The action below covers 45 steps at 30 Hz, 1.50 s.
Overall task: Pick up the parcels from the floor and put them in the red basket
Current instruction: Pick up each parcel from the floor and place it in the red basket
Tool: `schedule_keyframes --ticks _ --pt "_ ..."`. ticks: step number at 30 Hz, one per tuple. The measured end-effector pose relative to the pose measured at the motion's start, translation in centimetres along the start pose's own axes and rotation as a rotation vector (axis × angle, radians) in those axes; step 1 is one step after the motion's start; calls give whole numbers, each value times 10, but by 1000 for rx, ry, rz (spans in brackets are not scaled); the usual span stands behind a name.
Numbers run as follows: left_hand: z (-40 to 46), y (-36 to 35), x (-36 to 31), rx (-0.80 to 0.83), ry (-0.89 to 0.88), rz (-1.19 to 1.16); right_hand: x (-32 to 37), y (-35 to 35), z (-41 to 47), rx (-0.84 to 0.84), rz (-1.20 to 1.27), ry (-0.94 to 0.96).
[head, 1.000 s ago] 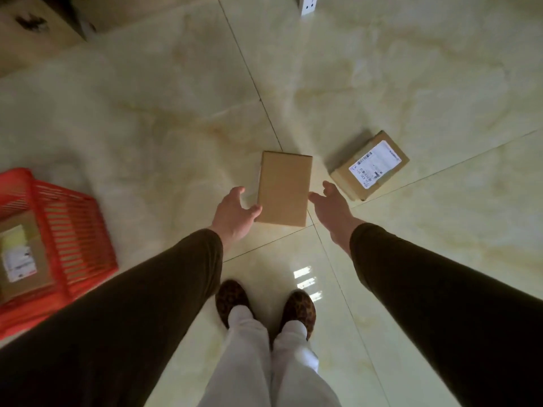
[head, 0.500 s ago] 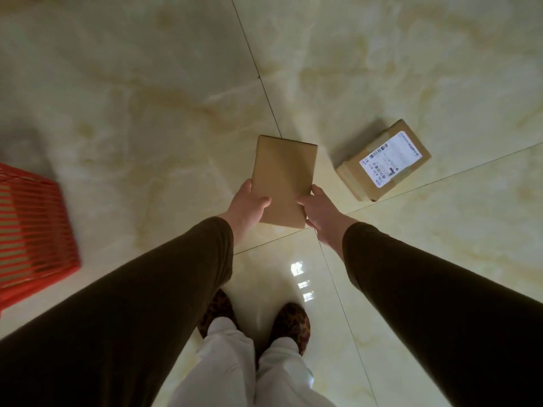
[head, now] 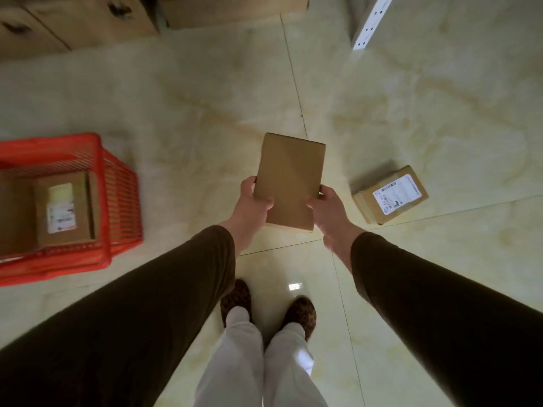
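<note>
A plain brown parcel (head: 289, 177) is held in the air in front of me, above the floor. My left hand (head: 252, 204) grips its near left edge and my right hand (head: 326, 212) grips its near right edge. A second brown parcel (head: 390, 195) with a white label lies on the floor to the right. The red basket (head: 117, 183) stands on the floor at the left, with a labelled parcel (head: 63, 210) inside it.
Large cardboard boxes (head: 76, 22) stand along the far left. A white perforated shelf post (head: 370, 24) rises at the far right. My feet in patterned slippers (head: 267, 304) stand on the glossy tiled floor (head: 411, 113) below the held parcel.
Both hands closed on the plain parcel and lifted it off the floor. The view rose and turned, bringing the red basket back into sight at the left.
</note>
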<state>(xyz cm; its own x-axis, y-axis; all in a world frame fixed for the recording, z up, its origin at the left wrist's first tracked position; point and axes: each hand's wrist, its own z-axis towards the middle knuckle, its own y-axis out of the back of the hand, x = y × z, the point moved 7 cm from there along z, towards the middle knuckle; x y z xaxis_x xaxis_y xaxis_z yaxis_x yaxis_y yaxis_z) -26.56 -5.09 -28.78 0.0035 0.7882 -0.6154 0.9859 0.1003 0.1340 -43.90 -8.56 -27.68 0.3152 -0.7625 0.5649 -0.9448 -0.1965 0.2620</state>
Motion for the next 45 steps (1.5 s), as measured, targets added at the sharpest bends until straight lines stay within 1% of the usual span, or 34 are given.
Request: schedule_keyframes --ticks 5,11,17,20,26,30,35,39,42,45 --pt "-43 68 -18 -91 -13 -86 45 -47 -54 24 29 59" --pt "-90 168 -15 -167 -58 -121 80 -125 -111 60 28 117" --pt "-123 265 15 -201 -42 -190 88 -216 -162 85 44 120" --pt "-134 307 32 -248 2 -222 88 -258 -183 130 32 116" --pt "-141 368 63 -318 50 -302 93 -326 -193 216 -33 136" --pt "-137 397 87 -317 96 -352 95 -360 -199 293 -86 127" --pt "-135 429 104 -300 94 -385 102 -392 -196 297 -168 160" --pt "-134 469 111 -293 71 -303 114 -425 -200 254 -349 253" --pt "-135 504 110 -227 44 -237 118 -448 -201 207 -470 289" --pt "-135 536 103 -162 -6 -147 121 -468 -206 181 -454 277"
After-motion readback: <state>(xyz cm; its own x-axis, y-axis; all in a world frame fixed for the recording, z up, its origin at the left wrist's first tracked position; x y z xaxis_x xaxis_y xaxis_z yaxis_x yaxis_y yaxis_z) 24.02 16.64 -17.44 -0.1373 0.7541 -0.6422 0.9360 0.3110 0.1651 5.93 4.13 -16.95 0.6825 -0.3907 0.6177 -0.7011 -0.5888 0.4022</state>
